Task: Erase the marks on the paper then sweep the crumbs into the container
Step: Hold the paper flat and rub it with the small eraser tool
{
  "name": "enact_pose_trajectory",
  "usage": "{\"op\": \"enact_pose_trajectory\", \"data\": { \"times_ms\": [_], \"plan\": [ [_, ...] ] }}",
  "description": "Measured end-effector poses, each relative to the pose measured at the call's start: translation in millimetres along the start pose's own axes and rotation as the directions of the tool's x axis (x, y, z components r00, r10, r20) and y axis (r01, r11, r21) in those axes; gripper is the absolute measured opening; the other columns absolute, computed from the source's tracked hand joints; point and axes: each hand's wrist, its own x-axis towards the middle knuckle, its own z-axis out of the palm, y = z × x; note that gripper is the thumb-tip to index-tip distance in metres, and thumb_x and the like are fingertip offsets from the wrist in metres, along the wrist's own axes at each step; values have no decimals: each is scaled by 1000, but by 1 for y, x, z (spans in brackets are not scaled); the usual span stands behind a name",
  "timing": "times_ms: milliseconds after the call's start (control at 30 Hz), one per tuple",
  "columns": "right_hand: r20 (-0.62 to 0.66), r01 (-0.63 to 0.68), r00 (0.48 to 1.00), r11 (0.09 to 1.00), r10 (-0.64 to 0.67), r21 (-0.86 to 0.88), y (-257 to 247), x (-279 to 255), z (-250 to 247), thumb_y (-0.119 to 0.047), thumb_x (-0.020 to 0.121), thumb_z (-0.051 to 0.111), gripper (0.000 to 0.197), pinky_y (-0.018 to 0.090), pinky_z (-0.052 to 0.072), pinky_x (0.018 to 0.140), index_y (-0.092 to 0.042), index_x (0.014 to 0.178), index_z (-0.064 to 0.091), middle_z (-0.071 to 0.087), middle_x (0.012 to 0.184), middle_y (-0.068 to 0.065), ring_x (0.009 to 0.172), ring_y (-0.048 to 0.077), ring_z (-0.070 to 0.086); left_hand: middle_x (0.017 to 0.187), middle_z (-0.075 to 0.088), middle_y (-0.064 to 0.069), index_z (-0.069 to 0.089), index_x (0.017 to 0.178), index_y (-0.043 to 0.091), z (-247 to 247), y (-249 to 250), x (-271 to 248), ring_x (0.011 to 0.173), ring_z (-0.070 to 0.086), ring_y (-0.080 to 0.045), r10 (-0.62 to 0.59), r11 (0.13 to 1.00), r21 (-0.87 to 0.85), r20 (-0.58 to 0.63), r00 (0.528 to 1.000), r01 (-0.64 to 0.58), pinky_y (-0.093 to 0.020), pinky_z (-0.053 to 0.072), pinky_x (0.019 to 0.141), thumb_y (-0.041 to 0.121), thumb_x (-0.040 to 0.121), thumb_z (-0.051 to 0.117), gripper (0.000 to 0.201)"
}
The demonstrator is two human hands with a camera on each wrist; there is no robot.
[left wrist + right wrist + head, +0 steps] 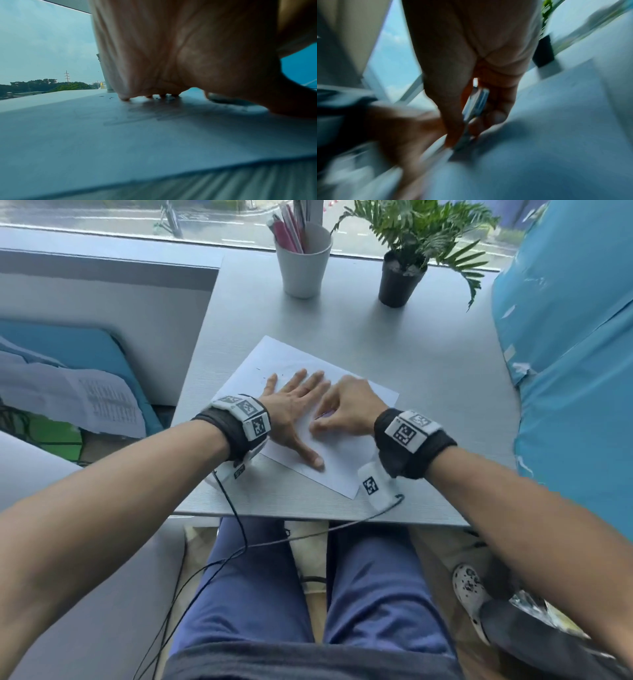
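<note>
The paper (346, 470) sits askew by the table's (428, 364) near edge, pinned flat under the spread left hand (291, 409) so it won't slide. An eraser (476, 104) is pinched in the right hand (352, 409), rubbing marks.

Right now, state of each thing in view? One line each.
left hand: fingers spread flat, pressing the paper down.
right hand: pinching the eraser, tip on the paper.
eraser: gripped, blurred.
paper: flat on the table, faint marks and dark crumbs near the left fingertips.
white cup: upright, holding pens.
potted plant: upright.
</note>
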Motion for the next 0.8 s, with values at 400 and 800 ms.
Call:
{"op": "enact_pose_trajectory", "data": {
  "times_ms": [400, 800],
  "plan": [
    [-180, -110, 977, 993, 116, 45, 22, 18, -29, -26, 70, 83, 20, 18, 51, 70, -12, 84, 80, 73, 75, 4, 64, 7, 61, 160, -33, 10, -21, 155, 32, -1, -4, 0, 145, -33, -17, 18, 1000, -14, -2, 1000, -18, -65, -15, 114, 93, 39, 68, 158],
    [-55, -28, 998, 999, 29, 20, 15, 2, -10, -25, 66, 85, 16, 18, 55, 72, -18, 79, 80, 75, 76, -2, 72, 6, 70, 159, -35, 11, -22, 154, 37, 2, -6, 2, 145, -34, -17, 13, 1000, 3, -4, 1000, -13, -66, -14, 115, 93, 38, 68, 157]
  ]
}}
